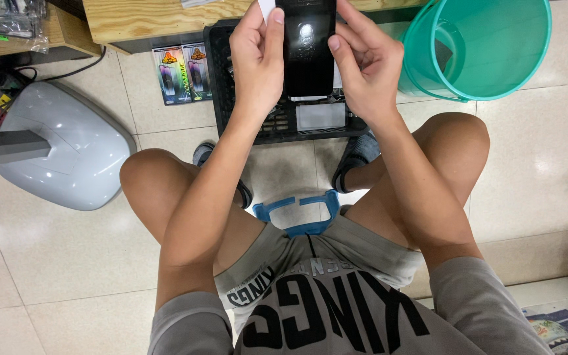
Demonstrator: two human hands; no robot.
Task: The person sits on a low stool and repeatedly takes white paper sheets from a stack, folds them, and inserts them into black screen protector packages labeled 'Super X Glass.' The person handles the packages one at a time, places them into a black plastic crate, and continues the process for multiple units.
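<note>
Left hand (258, 59) and right hand (363, 69) both gripped a glossy black panel (309, 49) held upright over a black crate (284, 125), pale tiled floor (534, 171) below, teal bucket (478, 46) right, wooden bench edge (159, 20), grey fan base (67, 151) left

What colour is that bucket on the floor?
The bucket is teal green, translucent plastic, seen clearly in the head view, upper right.
</note>
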